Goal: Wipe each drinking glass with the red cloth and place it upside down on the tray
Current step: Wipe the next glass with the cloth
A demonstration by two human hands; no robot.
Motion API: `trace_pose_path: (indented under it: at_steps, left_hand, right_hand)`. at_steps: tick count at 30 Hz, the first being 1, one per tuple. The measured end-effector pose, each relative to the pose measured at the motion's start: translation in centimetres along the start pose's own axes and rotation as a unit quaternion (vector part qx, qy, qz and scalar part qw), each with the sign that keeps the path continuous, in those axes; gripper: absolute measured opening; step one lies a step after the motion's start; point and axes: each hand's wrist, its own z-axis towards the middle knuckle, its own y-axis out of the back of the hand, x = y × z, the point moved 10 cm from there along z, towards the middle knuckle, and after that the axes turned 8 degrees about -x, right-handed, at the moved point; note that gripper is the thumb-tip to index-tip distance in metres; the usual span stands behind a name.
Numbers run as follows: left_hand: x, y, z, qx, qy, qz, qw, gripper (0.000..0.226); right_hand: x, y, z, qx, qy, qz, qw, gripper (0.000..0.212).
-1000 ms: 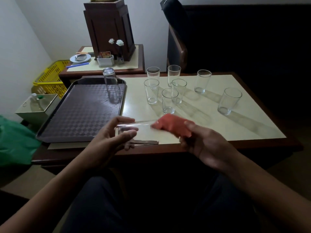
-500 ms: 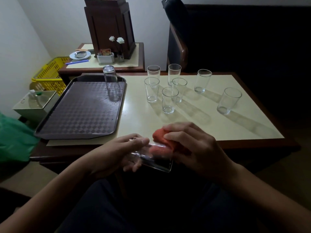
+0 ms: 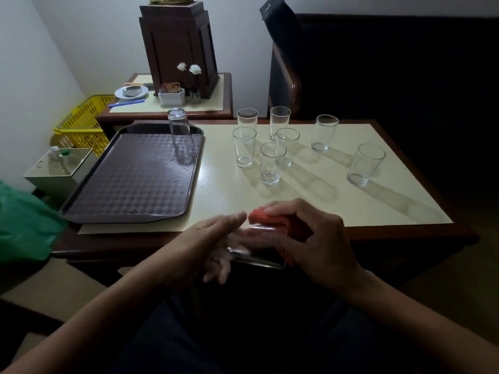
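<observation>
Cream table [image 3: 378, 206] | left hand [image 3: 205, 244] grip holds glass [image 3: 259, 256] | right hand [image 3: 318, 247] grip presses red cloth [image 3: 266, 217] on it

Living room: armchair [image 3: 286, 82], side table [image 3: 219, 96].

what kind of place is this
Likely a room in a home: a cream-topped table, a dark armchair behind it, and a side table with flowers and a wooden cabinet.
</observation>
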Motion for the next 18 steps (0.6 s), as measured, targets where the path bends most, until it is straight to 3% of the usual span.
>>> trace_pose_path:
  at_steps: [2,4,6,8,9,11,13,14,16,18]
  left_hand:
    - [0.9,-1.2,-0.4,0.044,0.045,0.0,0.998,0.058]
    - [-0.1,-1.1,-0.7,0.044,0.006,-0.044,0.998,0.046]
    - [-1.7,0.2,-0.9,0.022,-0.077,-0.06,0.995,0.047]
    - [-2.8,0.9,-1.2,0.027,-0.129,-0.027,0.991,0.05]
    - [-2.9,1.0,-1.2,0.03,-0.132,-0.012,0.991,0.048]
    - [-2.0,1.0,-0.7,0.014,-0.078,0.002,0.997,0.052]
    - [-0.1,0.4,-0.6,0.014,0.009,0.027,1.0,0.072]
    - [0.5,-0.1,-0.7,0.027,0.038,0.027,0.999,0.076]
    - [0.2,-0.3,-0.6,0.041,0.018,-0.012,0.999,0.066]
    - [-1.4,0.5,-0.4,0.035,-0.061,-0.067,0.995,0.044]
  right_hand:
    - [1.2,0.2,-0.4,0.009,0.058,-0.048,0.997,0.039]
    - [-0.8,0.7,0.1,-0.004,-0.047,-0.008,0.999,0.034]
    - [-3.6,0.8,0.0,-0.015,-0.167,0.029,0.985,0.032]
    - [-3.5,0.9,0.0,-0.025,-0.158,-0.001,0.987,0.034]
    - [-2.2,1.2,0.2,-0.03,-0.099,-0.038,0.994,0.034]
    - [2.4,0.8,0.0,-0.02,0.122,-0.107,0.987,0.034]
    - [5.7,-0.5,-1.7,0.011,0.319,-0.174,0.932,0.029]
    - [6.1,-0.7,-2.0,0.016,0.352,-0.185,0.918,0.027]
    - [4.5,-0.2,-1.2,0.004,0.278,-0.154,0.948,0.031]
    - [-0.3,0.2,-0.2,-0.013,0.012,-0.046,0.999,0.035]
